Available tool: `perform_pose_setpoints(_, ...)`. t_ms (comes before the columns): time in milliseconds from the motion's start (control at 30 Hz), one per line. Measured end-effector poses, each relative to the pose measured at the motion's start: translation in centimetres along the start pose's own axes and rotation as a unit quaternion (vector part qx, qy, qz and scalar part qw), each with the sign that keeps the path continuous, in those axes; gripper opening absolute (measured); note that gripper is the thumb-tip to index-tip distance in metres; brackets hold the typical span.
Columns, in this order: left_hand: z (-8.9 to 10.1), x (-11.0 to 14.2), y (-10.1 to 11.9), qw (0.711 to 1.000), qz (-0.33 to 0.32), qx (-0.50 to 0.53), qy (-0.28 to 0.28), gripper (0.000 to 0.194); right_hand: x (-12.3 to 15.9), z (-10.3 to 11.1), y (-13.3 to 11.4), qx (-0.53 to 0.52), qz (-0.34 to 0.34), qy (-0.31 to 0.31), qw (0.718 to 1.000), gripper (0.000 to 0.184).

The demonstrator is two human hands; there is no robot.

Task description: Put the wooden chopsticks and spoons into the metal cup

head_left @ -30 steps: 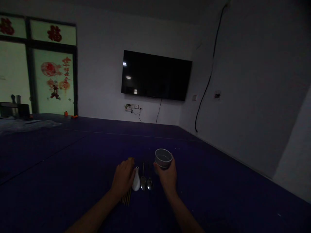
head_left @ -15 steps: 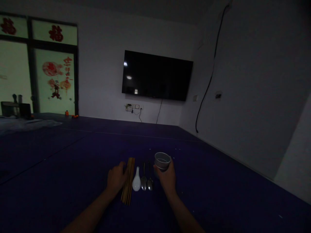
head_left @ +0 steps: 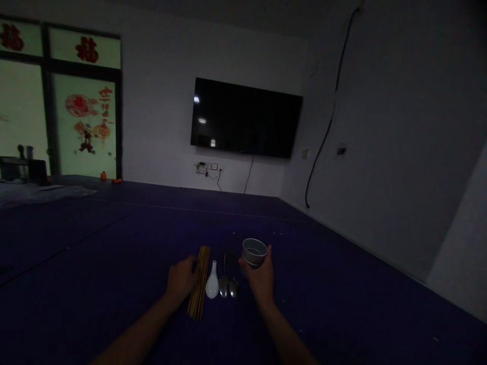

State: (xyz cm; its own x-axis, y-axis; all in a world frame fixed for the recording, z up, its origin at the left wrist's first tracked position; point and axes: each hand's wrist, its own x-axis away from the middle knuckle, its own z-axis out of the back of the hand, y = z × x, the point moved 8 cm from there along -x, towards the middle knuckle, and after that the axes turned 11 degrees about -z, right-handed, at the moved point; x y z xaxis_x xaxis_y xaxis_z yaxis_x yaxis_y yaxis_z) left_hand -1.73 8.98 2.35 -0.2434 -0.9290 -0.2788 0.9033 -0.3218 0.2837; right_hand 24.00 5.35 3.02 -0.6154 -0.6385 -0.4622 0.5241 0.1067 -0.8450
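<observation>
A bundle of wooden chopsticks point(head_left: 200, 286) lies lengthwise on the purple-blue surface point(head_left: 152, 243). My left hand point(head_left: 181, 278) rests against its left side with bent fingers touching the sticks; whether they grip is too dark to tell. To the right of the chopsticks lie a white soup spoon point(head_left: 212, 285) and two metal spoons, one point(head_left: 223, 288) beside the other point(head_left: 233, 289), bowls toward me. My right hand point(head_left: 261, 278) is closed around a grey, round, open-topped cup point(head_left: 254, 251), thumb on the left and fingers on the right. The cup's lower part is hidden by the hand.
A television point(head_left: 247, 119) hangs on the far wall above some sockets and cables. A black cable point(head_left: 323, 139) runs down the right wall. At far left are clear plastic sheeting point(head_left: 45, 194), a dark box point(head_left: 23, 168) and small orange items point(head_left: 104, 176).
The view has shifted very slightly, so the spoons and chopsticks appear a little further left. Both hands keep about the same place, with the cup still in the right one.
</observation>
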Motion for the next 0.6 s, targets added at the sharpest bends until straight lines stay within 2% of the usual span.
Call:
perform_pose_setpoints(100, 0.2, 0.1, 0.2, 1.000, -0.006, 0.008, 0.007, 0.033, 0.2, 0.2, -0.4, 0.009, 0.011, 0.009, 1.000, 0.112)
perform_pose_setpoints(233, 0.3, 0.2, 0.3, 1.000, -0.014, 0.010, 0.011, 0.032, 0.5, 1.8, -2.4, 0.028, 0.035, 0.056, 0.997, 0.114)
perform_pose_setpoints(300, 0.3, 0.3, 0.3, 1.000, -0.013, 0.014, 0.012, 0.032, 0.8, 2.9, -4.1, 0.029, 0.071, 0.085, 0.993, 0.104)
perform_pose_setpoints(367, 0.4, 0.3, 0.3, 1.000, -0.012, 0.011, 0.012, 0.031, 1.5, 3.7, -5.9, 0.021, 0.119, 0.091, 0.988, 0.080)
perform_pose_setpoints(400, 0.5, 0.3, 0.4, 1.000, -0.012, 0.006, 0.012, 0.031, 2.0, 3.5, -6.8, 0.020, 0.150, 0.070, 0.986, 0.063)
perform_pose_setpoints(467, 0.6, 0.3, 0.7, 1.000, -0.016, -0.010, 0.012, 0.031, 3.3, 2.2, -8.4, 0.034, 0.214, -0.024, 0.976, 0.039)
perform_pose_setpoints(600, 0.6, 0.5, 1.2, 0.999, -0.027, -0.040, 0.004, 0.033, 6.6, -1.4, -9.4, 0.125, 0.269, -0.210, 0.931, 0.032)
